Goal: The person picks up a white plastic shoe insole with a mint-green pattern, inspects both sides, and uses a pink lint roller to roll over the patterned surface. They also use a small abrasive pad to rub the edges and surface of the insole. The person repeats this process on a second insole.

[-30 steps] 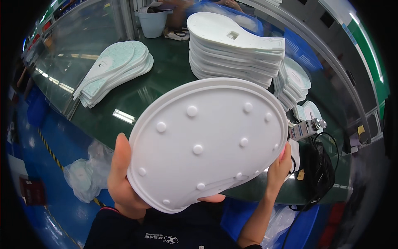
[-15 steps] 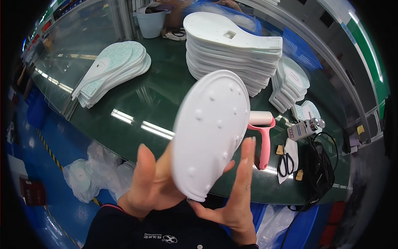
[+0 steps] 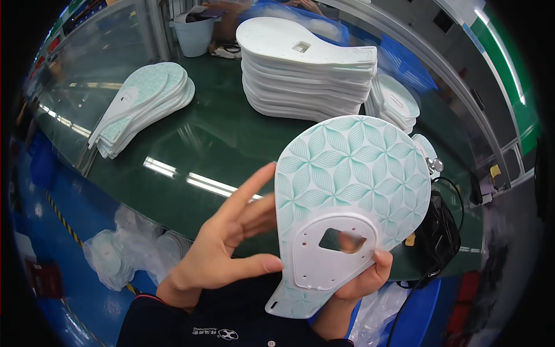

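White plastic with a teal leaf pattern covers the face of the panel [image 3: 352,185], a flat piece with a rounded top, held up in front of the chest above the near edge of the dark green surface [image 3: 214,139]. A plain white plate with a small rectangular cut-out sits on its lower part. The right hand [image 3: 361,277] grips the panel from behind at its lower right edge, fingers curled around the rim and pinching it; one fingertip shows through the cut-out. The left hand [image 3: 231,243] is spread, fingers straight and apart, its thumb tip touching the panel's left edge. Well behind, on the surface, stand a tall stack of white panels [image 3: 306,75], a lower fanned stack of patterned ones [image 3: 144,104] to the left, and a small stack [image 3: 396,104] to the right. Black cables [image 3: 439,231] lie by the panel's right side.
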`<state>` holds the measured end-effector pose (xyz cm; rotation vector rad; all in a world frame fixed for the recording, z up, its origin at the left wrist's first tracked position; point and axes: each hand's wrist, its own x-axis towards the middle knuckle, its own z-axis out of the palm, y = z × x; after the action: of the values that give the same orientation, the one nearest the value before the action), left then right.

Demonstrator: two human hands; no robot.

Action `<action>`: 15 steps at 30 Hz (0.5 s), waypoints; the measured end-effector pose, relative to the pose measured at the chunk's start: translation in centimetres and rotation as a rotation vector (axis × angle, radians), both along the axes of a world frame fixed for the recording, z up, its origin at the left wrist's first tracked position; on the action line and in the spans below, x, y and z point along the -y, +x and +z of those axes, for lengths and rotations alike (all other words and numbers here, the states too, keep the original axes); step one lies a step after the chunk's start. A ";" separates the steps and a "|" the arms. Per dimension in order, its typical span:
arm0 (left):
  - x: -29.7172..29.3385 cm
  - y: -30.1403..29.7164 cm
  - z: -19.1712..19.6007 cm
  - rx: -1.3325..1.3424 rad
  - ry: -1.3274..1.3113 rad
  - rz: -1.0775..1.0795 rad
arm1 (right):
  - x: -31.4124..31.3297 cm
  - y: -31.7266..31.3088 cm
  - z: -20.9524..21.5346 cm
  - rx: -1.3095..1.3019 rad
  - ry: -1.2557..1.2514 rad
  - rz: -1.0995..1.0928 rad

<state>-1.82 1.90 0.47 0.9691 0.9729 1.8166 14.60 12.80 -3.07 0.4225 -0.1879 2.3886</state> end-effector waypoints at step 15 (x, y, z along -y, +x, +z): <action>1.4 1.9 0.2 -0.130 -0.025 0.138 | -0.3 2.2 -1.8 0.013 0.260 0.068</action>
<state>0.08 0.48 0.69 1.0373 1.1652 1.8675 16.77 13.07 -4.86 0.5404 -0.5009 2.4418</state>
